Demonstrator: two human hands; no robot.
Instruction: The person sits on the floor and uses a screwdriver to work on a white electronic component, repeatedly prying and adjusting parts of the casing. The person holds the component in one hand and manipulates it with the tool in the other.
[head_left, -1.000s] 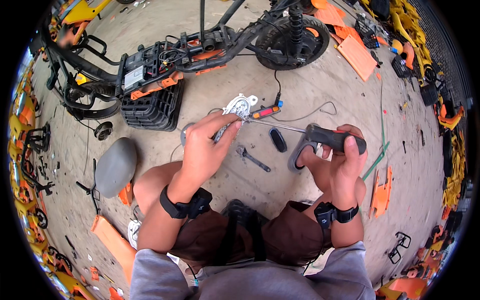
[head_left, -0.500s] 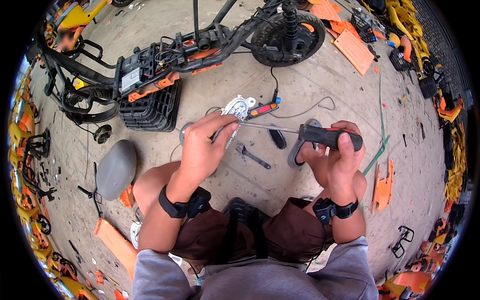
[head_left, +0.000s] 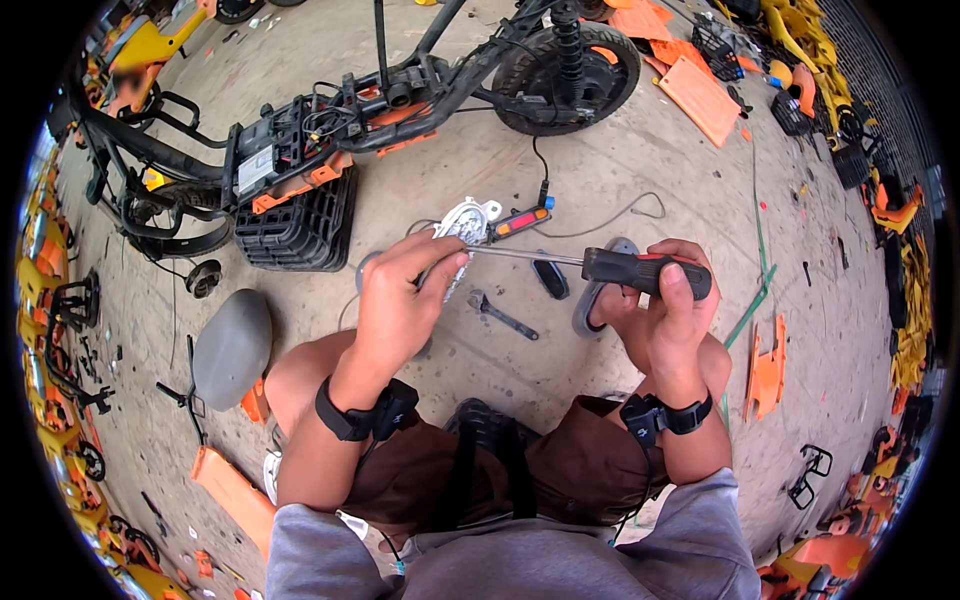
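Observation:
A screwdriver (head_left: 625, 268) with a black and red handle lies level across the space before me. My right hand (head_left: 682, 300) is wrapped round its handle, thumb along the top. At the end of its metal shaft, my left hand (head_left: 400, 295) is closed in a pinch; whether a small screw is also between those fingertips is hidden. Just beyond the left fingers is a white lamp-like housing (head_left: 466, 222) with a shiny inside, partly covered by the hand. An adjustable wrench (head_left: 508, 318) and a dark oval part (head_left: 550, 278) rest on the floor below the shaft.
A stripped scooter frame (head_left: 400, 100) stretches across the far side, with a black crate (head_left: 300, 225) beneath it. A red and orange light (head_left: 520, 224) with a cable lies ahead. The grey seat (head_left: 232, 345) is at left, orange panels (head_left: 768, 368) at right.
Both hands and the screwdriver have shifted slightly to the left. The grip of each hand looks the same.

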